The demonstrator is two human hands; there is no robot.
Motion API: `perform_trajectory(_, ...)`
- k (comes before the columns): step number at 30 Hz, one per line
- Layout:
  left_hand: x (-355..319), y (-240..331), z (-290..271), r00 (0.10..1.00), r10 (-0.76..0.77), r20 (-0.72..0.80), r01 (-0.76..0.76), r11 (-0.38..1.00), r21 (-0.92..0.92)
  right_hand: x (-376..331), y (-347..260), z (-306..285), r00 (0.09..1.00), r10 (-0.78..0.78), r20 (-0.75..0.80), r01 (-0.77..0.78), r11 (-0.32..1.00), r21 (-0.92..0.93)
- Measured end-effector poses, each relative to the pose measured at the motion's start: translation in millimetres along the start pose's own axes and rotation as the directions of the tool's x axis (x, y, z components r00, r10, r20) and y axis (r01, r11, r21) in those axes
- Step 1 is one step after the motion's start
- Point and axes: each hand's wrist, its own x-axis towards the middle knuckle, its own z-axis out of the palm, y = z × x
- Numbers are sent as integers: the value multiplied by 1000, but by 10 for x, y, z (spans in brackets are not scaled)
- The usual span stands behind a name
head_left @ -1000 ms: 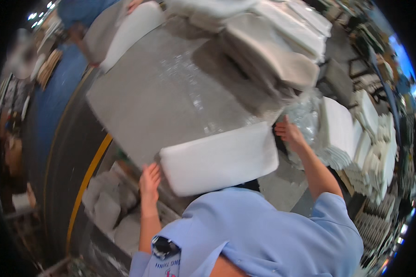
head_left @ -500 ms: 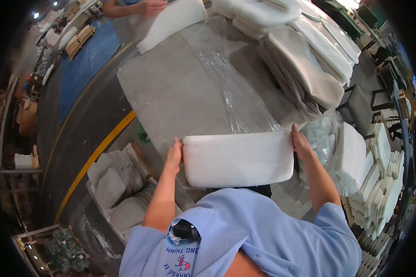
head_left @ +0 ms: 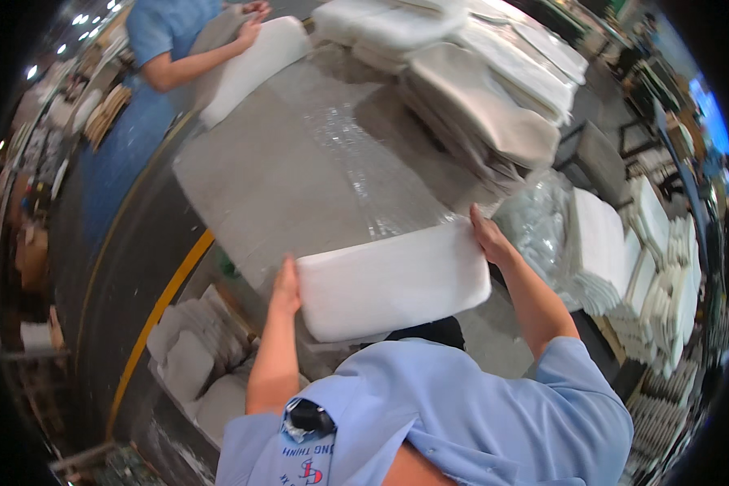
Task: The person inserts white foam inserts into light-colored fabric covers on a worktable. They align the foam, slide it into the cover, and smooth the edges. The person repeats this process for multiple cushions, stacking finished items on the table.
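Note:
A white rectangular foam pad [head_left: 393, 279] is held between my two hands at the near edge of the grey table [head_left: 259, 174]. My left hand [head_left: 286, 287] grips its left end, and my right hand [head_left: 488, 233] is closed on the upper right corner. The pad slants, its right end farther from me than its left. Just beyond it, a strip of clear plastic film [head_left: 344, 150] lies across the tabletop. A stack of grey fabric covers [head_left: 482, 101] sits at the far right of the table.
White pads [head_left: 389, 24] are piled at the far side. A co-worker's hands [head_left: 249, 32] hold another white pad [head_left: 255, 65] at the far left. A container of grey cushions [head_left: 186, 340] stands at my left. Bagged plastic [head_left: 535, 215] and stacked white pads [head_left: 599, 251] are at my right.
The view has shifted, bringing more of the co-worker into sight. The foam pad in my hands has tilted, its right end rising away from me. Both hands keep their hold.

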Motion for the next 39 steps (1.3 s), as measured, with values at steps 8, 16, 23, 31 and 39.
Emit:
perform_trajectory(8,-888,-163,-153,994,-66,91,63,998,29,-1084,738,-450,982,184,41,-186,902,391)
perform_trajectory(16,-942,-348,0,959,-92,268,126,986,-113,-1121,755,-1,982,-30,185,-132,589,797)
perform_trajectory(23,-1112,-400,81,935,-38,353,102,981,-163,-1526,1435,636,955,95,282,-271,670,691)
perform_trajectory(31,-1390,56,85,920,240,311,-136,937,-321,-1548,29,863,931,-321,177,81,651,755)
perform_trajectory(39,-1595,-352,784,831,364,422,-77,825,-560,-1618,-793,1805,785,-511,349,197,741,642)
